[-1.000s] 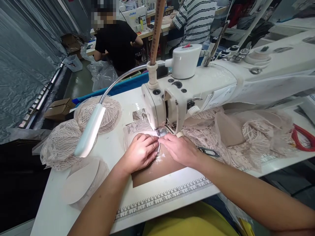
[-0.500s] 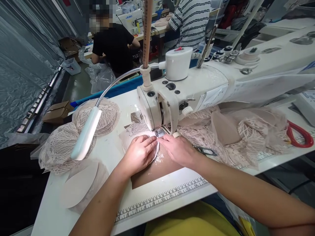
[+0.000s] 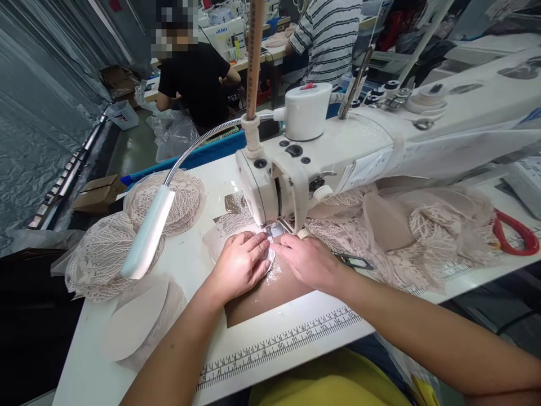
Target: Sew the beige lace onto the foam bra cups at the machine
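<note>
Both hands flat, fingers together: left hand [image 3: 242, 265] and right hand [image 3: 308, 259] press the lace piece [image 3: 228, 225] at the sewing machine [image 3: 287, 180] needle, gripping nothing

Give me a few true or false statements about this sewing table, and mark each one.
The left hand and right hand press flat on the lace by the needle. True.
The lamp hangs right of the machine head. False: it hangs left.
A red cord lies at the table's right end. True.
The left hand holds a tool. False: it presses lace; snips lie by the right hand.
</note>
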`<state>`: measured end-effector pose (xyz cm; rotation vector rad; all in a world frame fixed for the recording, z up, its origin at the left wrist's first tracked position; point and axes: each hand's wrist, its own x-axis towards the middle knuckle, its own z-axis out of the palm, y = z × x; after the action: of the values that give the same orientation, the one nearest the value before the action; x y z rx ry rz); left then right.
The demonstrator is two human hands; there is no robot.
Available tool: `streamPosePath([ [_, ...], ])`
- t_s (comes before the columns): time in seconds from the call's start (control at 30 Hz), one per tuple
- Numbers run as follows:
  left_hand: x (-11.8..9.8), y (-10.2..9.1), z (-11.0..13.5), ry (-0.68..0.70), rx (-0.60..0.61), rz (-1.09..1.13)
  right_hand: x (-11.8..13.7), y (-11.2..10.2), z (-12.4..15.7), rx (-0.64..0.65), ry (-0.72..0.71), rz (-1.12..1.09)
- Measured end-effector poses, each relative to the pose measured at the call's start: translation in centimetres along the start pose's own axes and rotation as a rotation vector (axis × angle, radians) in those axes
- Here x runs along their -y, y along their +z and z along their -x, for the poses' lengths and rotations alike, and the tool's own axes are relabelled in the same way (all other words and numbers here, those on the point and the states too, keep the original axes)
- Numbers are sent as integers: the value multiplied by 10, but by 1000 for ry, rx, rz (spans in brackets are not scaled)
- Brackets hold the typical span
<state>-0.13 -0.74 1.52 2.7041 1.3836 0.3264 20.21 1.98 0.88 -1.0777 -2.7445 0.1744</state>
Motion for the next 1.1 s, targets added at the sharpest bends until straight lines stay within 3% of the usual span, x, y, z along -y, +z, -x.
streamPosePath([
  [0.27, 3, 0, 2, -33, -44, 25, 1, -1, -5, -2, 73, 13],
  [0.67, 3, -2, 3, 48, -148, 117, -3, 3, 2, -89, -11, -74],
  [0.9, -1, -1, 1, 59, -52, 6, -3, 4, 3, -19, -70, -41],
  [1.1, -2, 2, 1, 32, -57, -6, 0, 1, 4, -7, -38, -17],
])
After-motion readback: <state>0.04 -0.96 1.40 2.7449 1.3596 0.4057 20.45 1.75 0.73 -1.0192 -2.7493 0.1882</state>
